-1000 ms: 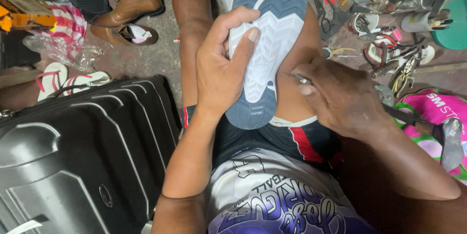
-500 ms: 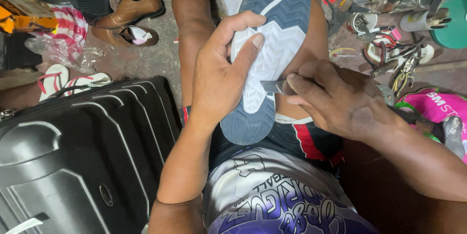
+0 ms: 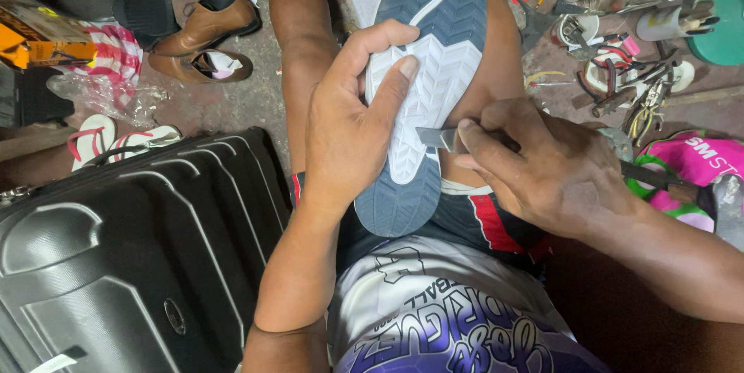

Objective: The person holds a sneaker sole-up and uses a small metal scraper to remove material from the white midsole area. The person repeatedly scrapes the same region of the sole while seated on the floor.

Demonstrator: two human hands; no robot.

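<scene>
Mid-repair, by the look of it. Shoe (image 3: 422,94) lying sole-up along the right thigh, toe pointing away, heel near the waist; blue tread at toe and heel, white through the middle. Left hand (image 3: 349,133) wrapped over its left edge, fingers (image 3: 395,86) curled firmly across the white part of the sole, thumb side hidden underneath, pinning it to the leg. Right hand (image 3: 542,168) closed tight around a tool (image 3: 438,138), only a short grey metal tip showing, laid against the right edge of the sole at about the midpoint, where sole meets upper. Whether the tip is already inside the seam or only resting on it: cannot tell. Handle hidden in the fist.

As for progress: sole seated flat against the upper everywhere visible, no gap, no peeled section, no visible glue or thread along the near edge. Judged from that, work on this edge at or near its start, or else a check of a seam already closed; pictures alone not enough to decide. Far side of the shoe hidden by the left hand, so state there unknown. Upper out of sight entirely.

Around: black hard-shell suitcase (image 3: 132,257) just left of the left arm; brown leather shoes (image 3: 205,36) and flip-flops (image 3: 116,140) on the floor beyond it; scattered hand tools (image 3: 620,71) on the floor to the right, well apart from the shoe; pink bag (image 3: 690,164) near the right forearm.
</scene>
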